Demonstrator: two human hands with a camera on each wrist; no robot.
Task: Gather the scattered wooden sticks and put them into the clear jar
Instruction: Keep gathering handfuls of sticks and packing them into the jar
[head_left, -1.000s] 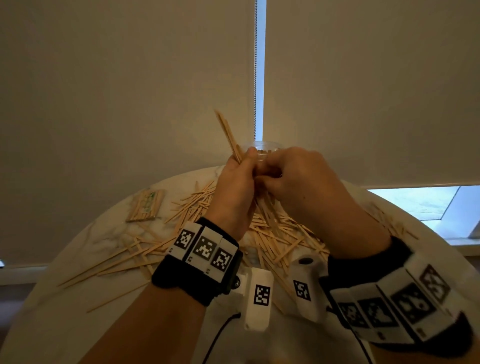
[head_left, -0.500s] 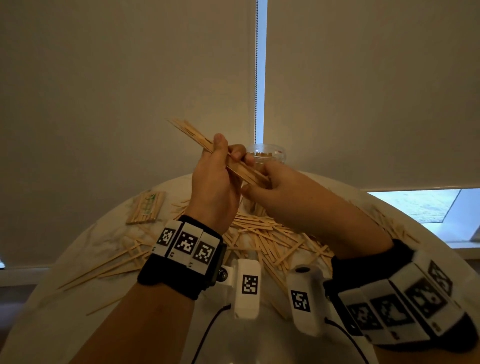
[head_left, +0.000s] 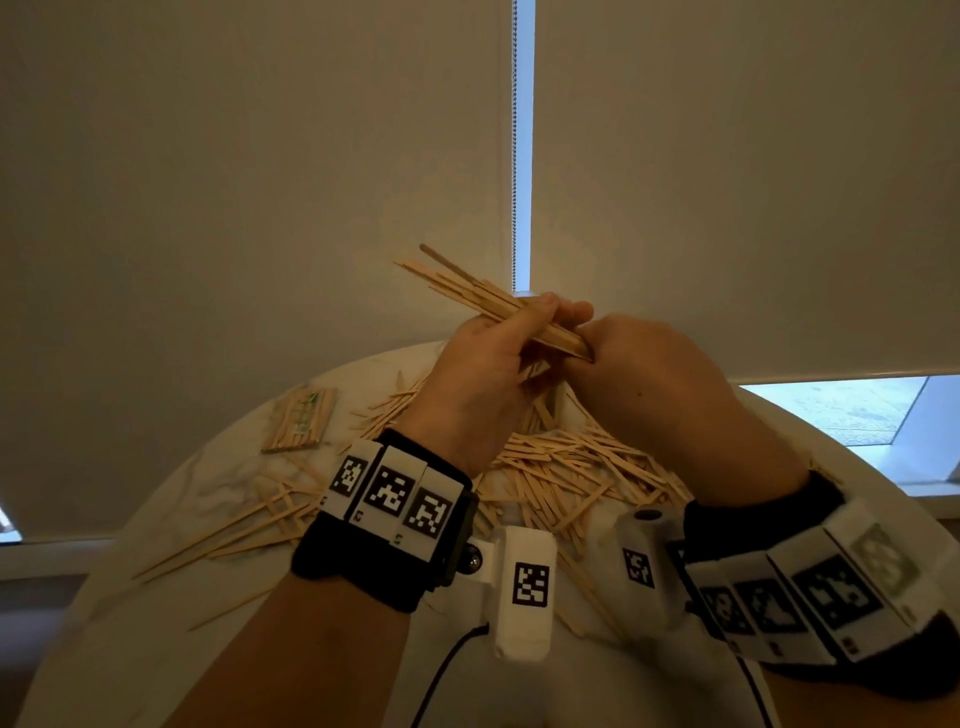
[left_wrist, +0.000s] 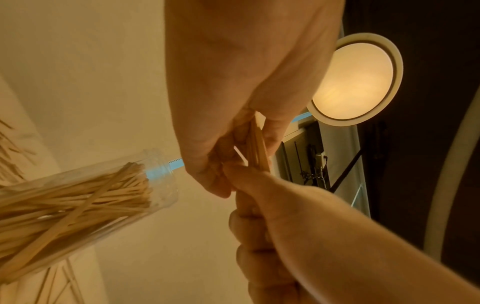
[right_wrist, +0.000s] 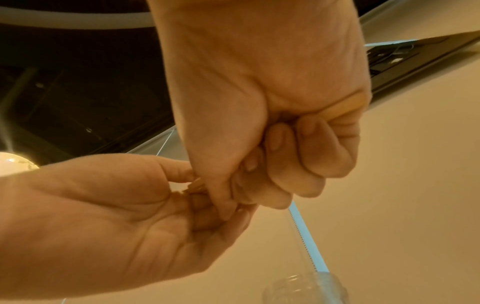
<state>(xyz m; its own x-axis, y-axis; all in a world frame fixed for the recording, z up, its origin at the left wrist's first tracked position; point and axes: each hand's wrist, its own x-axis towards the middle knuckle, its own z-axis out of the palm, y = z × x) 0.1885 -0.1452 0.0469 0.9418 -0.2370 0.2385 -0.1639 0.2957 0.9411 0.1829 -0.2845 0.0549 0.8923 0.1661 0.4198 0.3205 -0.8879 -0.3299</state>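
Lowered since before, both hands (head_left: 561, 358) grip the sticks (head_left: 483, 296); no writing legible.

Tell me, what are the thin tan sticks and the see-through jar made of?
The thin tan sticks look like pale, unvarnished wood: flat, matte, straw-coloured. The see-through jar looks like clear plastic, though glass is possible: you can see the sticks through its wall.

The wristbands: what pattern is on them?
Black-and-white square code markers on white tiles over black wristbands, clearest in the head view.
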